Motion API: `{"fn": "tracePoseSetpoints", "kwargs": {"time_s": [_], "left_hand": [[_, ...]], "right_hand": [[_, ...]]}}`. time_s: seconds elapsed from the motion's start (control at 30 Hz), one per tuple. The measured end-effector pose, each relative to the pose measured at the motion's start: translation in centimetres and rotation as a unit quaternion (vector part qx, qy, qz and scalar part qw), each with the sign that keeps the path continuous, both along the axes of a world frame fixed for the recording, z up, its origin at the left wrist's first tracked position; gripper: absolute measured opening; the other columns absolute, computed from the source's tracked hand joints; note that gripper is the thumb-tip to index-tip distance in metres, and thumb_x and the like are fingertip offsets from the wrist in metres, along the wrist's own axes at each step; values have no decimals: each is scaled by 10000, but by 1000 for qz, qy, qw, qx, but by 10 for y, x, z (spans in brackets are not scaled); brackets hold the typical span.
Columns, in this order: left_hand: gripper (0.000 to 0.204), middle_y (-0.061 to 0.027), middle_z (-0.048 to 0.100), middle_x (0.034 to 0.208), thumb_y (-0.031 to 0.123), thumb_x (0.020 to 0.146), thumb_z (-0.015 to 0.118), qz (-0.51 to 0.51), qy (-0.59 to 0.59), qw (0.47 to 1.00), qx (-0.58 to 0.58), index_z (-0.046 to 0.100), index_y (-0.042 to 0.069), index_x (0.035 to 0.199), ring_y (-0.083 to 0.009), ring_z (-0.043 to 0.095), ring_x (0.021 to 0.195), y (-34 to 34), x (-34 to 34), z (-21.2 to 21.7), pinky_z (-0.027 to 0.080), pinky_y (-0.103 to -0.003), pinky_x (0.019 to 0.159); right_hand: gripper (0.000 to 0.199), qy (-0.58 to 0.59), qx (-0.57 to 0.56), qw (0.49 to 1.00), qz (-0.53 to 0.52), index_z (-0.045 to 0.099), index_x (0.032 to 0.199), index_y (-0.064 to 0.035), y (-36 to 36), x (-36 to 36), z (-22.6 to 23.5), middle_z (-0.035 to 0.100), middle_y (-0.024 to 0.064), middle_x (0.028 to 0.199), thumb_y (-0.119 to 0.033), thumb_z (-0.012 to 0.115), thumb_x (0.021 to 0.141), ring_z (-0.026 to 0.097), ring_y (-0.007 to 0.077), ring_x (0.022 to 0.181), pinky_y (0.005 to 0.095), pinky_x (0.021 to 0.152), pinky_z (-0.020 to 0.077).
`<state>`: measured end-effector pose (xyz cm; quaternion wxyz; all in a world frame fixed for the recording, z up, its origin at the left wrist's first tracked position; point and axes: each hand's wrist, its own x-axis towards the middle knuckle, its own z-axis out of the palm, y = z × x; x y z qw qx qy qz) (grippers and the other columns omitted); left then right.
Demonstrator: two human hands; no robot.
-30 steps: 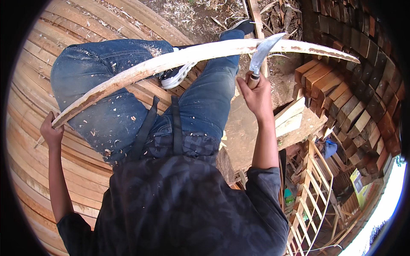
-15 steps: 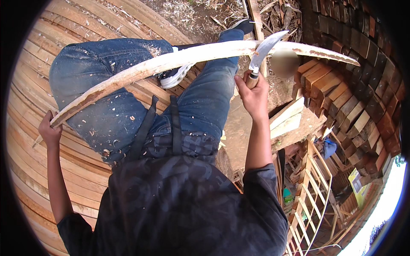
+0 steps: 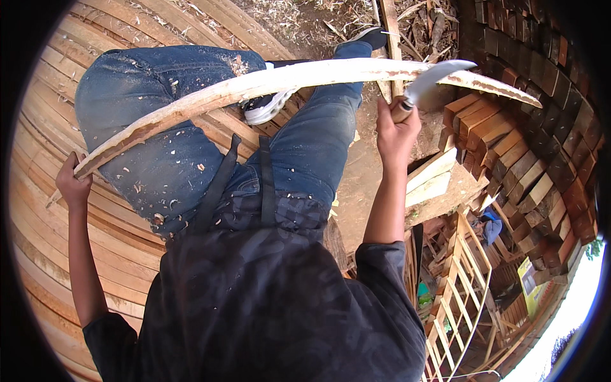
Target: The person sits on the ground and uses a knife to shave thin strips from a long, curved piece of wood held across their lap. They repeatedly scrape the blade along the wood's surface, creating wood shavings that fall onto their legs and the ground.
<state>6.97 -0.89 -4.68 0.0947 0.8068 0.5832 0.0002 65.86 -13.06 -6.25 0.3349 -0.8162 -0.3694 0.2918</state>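
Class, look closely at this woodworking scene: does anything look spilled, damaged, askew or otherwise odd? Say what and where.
Pale wood chips are scattered over the person's jeans. The long curved wooden strip, held by the left hand, has a ragged, splintery far tip. The right hand holds a curved blade at the strip. Nothing else stands out.

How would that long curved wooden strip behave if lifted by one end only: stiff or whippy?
Probably whippy: the wooden strip is long and thin, already bowed across the lap. Likely light for its length, since the left hand holds its end alone. Its tapered far tip looks apt to splinter. The right hand holds a knife at it.
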Motion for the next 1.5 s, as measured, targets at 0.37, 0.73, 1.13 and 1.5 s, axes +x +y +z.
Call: {"fn": "tracePoseSetpoints", "kwargs": {"time_s": [0.37,0.73,1.13,1.5], "left_hand": [[232,-134,411,575,146,826,644,-18,-19,1000,13,485,18,718,-268,377,498,1,-6,-2,368,-321,483],[283,-141,401,569,157,834,623,-8,0,1000,6,427,21,681,-295,385,498,-1,-5,0,366,-335,480],[223,-162,451,604,133,797,628,-5,13,1000,23,462,21,698,-343,458,535,0,-2,0,389,-369,505],[173,-155,512,639,127,745,641,17,23,999,34,501,27,723,-343,509,575,-1,0,0,417,-373,538]], "right_hand": [[148,-49,-45,967,244,525,745,-73,-11,0,-2,518,5,563,-26,616,852,465,95,434,321,440,398],[125,116,45,984,-126,555,809,-23,-12,17,4,560,39,607,-60,674,817,495,71,556,254,523,407],[200,-159,-32,931,326,462,724,-51,-7,4,2,532,71,535,-69,624,841,530,181,449,314,441,411],[228,83,36,992,-88,463,770,11,-14,13,5,521,97,575,-88,663,816,518,168,492,330,521,442]]}}
